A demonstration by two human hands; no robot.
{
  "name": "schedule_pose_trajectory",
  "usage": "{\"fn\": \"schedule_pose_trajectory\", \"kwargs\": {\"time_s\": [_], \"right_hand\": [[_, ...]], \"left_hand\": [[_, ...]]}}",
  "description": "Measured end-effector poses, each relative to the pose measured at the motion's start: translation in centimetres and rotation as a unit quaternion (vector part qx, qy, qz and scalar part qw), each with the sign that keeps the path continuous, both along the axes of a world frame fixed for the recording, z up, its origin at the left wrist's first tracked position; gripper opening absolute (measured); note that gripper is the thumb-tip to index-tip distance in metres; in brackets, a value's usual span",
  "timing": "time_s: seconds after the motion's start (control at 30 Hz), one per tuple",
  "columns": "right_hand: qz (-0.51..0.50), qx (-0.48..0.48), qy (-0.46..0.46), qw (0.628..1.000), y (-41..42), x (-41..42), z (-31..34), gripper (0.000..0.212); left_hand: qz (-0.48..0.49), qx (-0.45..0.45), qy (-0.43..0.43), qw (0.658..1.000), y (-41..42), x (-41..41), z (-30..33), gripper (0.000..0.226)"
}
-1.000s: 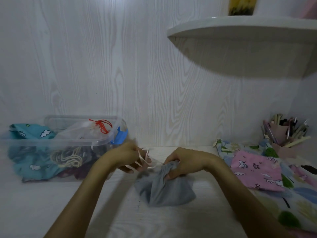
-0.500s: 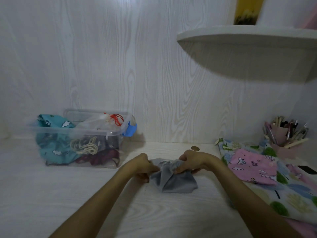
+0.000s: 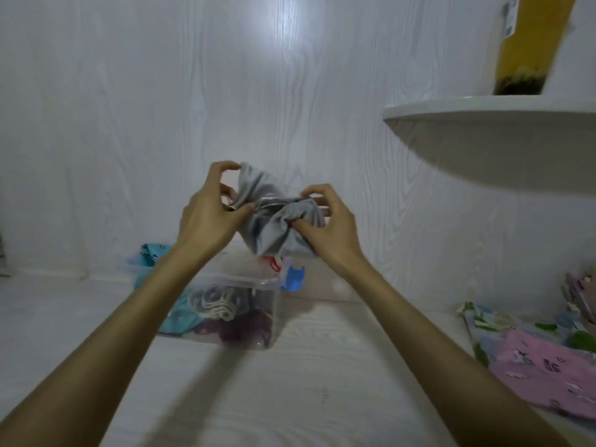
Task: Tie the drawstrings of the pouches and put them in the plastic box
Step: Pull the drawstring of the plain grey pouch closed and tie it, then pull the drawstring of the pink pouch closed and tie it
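Observation:
A grey drawstring pouch [image 3: 272, 221] is held up in the air, gathered at its mouth, above the clear plastic box [image 3: 245, 285]. My left hand [image 3: 209, 217] grips its left side and my right hand [image 3: 325, 227] pinches its right side. The box stands on the white table against the wall and holds several pouches, among them a teal one [image 3: 175, 319], a cream cord bundle [image 3: 214, 304] and a purple one [image 3: 242, 329]. My forearms hide part of the box.
A pink patterned pouch [image 3: 551, 372] lies on a flowered cloth [image 3: 493, 324] at the right. A white shelf [image 3: 490, 109] juts from the wall at upper right with a yellow container [image 3: 529, 43] on it. A blue clip [image 3: 295, 279] sits at the box's right rim.
Both hands have lifted the grey pouch off the table and carried it up and left, over the box. The view has shifted, so the box now lies under my hands.

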State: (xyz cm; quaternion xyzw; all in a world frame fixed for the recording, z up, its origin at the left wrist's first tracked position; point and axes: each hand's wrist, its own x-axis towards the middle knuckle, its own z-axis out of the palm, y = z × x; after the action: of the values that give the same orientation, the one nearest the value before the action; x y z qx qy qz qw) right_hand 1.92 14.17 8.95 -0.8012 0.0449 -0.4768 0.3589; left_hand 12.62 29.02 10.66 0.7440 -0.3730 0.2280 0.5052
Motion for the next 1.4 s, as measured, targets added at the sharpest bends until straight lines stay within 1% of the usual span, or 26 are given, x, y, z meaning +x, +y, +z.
{"fn": "schedule_pose_trajectory", "kwargs": {"time_s": [0.03, 0.07, 0.1, 0.13, 0.17, 0.2, 0.23, 0.27, 0.3, 0.4, 0.47, 0.53, 0.6, 0.67, 0.73, 0.8, 0.83, 0.9, 0.97, 1.03, 1.1, 1.17, 1.23, 1.3, 1.33, 1.4], "right_hand": [[-0.012, -0.033, 0.000, 0.999, 0.5, 1.4, -0.8, 0.032], [-0.031, -0.079, 0.026, 0.996, 0.9, 2.8, -1.7, 0.031], [-0.042, -0.118, 0.073, 0.989, 1.0, 4.1, -2.6, 0.029], [-0.046, -0.134, 0.142, 0.980, 0.8, 4.9, -3.4, 0.028], [-0.037, -0.129, 0.220, 0.966, 0.6, 5.6, -3.8, 0.029], [-0.029, -0.120, 0.293, 0.948, 0.5, 6.2, -3.9, 0.030], [-0.030, -0.123, 0.349, 0.929, 0.3, 6.7, -3.9, 0.028], [-0.041, -0.150, 0.384, 0.910, 0.0, 7.2, -3.8, 0.022], [-0.053, -0.178, 0.407, 0.894, 0.0, 7.7, -3.6, 0.015], [-0.063, -0.219, 0.461, 0.858, -0.3, 9.1, -3.3, 0.018], [-0.061, -0.219, 0.506, 0.832, -0.2, 9.8, -3.1, 0.030], [-0.050, -0.221, 0.532, 0.816, -0.3, 10.2, -2.9, 0.036], [-0.033, -0.209, 0.519, 0.828, -0.4, 9.6, -2.6, 0.040], [-0.022, -0.193, 0.468, 0.862, -0.7, 8.2, -2.6, 0.044], [-0.021, -0.169, 0.396, 0.902, -1.1, 6.0, -2.6, 0.044], [-0.023, -0.141, 0.336, 0.931, -1.9, 2.8, -2.6, 0.039], [-0.021, -0.124, 0.318, 0.940, -2.3, 1.4, -2.6, 0.036], [-0.029, -0.089, 0.323, 0.942, -3.3, -2.2, -2.9, 0.030], [-0.058, -0.057, 0.365, 0.927, -5.3, -6.9, -3.4, 0.026], [-0.094, -0.025, 0.417, 0.904, -7.4, -10.8, -3.7, 0.024], [-0.139, 0.008, 0.461, 0.876, -9.5, -14.8, -4.0, 0.024], [-0.197, 0.029, 0.504, 0.841, -11.4, -18.4, -4.3, 0.028], [-0.271, 0.025, 0.563, 0.780, -13.3, -21.5, -5.3, 0.036], [-0.353, 0.022, 0.599, 0.718, -14.7, -24.3, -7.1, 0.044], [-0.380, 0.027, 0.606, 0.699, -15.1, -25.4, -8.1, 0.045], [-0.389, 0.056, 0.609, 0.689, -15.9, -27.2, -10.1, 0.051]], "left_hand": [[0.049, 0.022, -0.030, 0.998, 0.6, 1.1, -0.4, 0.052], [0.090, 0.059, -0.049, 0.993, 1.0, 2.5, -1.3, 0.049], [0.119, 0.118, -0.060, 0.984, 1.2, 3.9, -2.3, 0.043], [0.124, 0.186, -0.060, 0.973, 1.2, 5.2, -3.4, 0.035], [0.108, 0.256, -0.044, 0.960, 1.1, 6.3, -4.4, 0.027], [0.077, 0.314, -0.014, 0.946, 1.1, 7.2, -5.1, 0.024], [0.040, 0.359, 0.025, 0.932, 1.0, 7.7, -5.5, 0.030], [0.009, 0.385, 0.065, 0.921, 0.9, 8.0, -5.7, 0.037], [-0.012, 0.402, 0.092, 0.911, 0.8, 8.0, -5.6, 0.042], [-0.038, 0.478, 0.100, 0.872, 0.1, 8.0, -5.0, 0.034], [-0.027, 0.532, 0.104, 0.840, -0.2, 7.7, -4.4, 0.036], [-0.009, 0.562, 0.111, 0.820, -0.4, 7.7, -3.8, 0.038], [-0.002, 0.558, 0.117, 0.821, -0.2, 7.5, -3.2, 0.035], [0.019, 0.523, 0.110, 0.845, 0.1, 7.1, -2.7, 0.034], [0.071, 0.469, 0.063, 0.878, 0.3, 5.8, -2.2, 0.033], [0.124, 0.391, 0.002, 0.912, -0.1, 3.3, -1.8, 0.031], [0.143, 0.354, -0.023, 0.924, -0.4, 2.1, -1.6, 0.031], [0.143, 0.295, -0.053, 0.943, -1.8, -1.0, -1.4, 0.030], [0.096, 0.266, -0.056, 0.957, -4.4, -4.7, -1.9, 0.029], [0.027, 0.265, -0.048, 0.963, -6.9, -7.7, -2.9, 0.027], [-0.055, 0.293, -0.028, 0.954, -9.9, -10.9, -4.5, 0.026], [-0.132, 0.327, 0.006, 0.936, -13.1, -14.1, -6.5, 0.025], [-0.216, 0.348, 0.071, 0.909, -16.2, -17.2, -8.5, 0.022], [-0.288, 0.360, 0.162, 0.873, -19.6, -19.8, -10.9, 0.023], [-0.306, 0.364, 0.208, 0.855, -21.0, -20.7, -12.0, 0.028], [-0.325, 0.373, 0.273, 0.825, -23.3, -22.6, -13.8, 0.034]]}}
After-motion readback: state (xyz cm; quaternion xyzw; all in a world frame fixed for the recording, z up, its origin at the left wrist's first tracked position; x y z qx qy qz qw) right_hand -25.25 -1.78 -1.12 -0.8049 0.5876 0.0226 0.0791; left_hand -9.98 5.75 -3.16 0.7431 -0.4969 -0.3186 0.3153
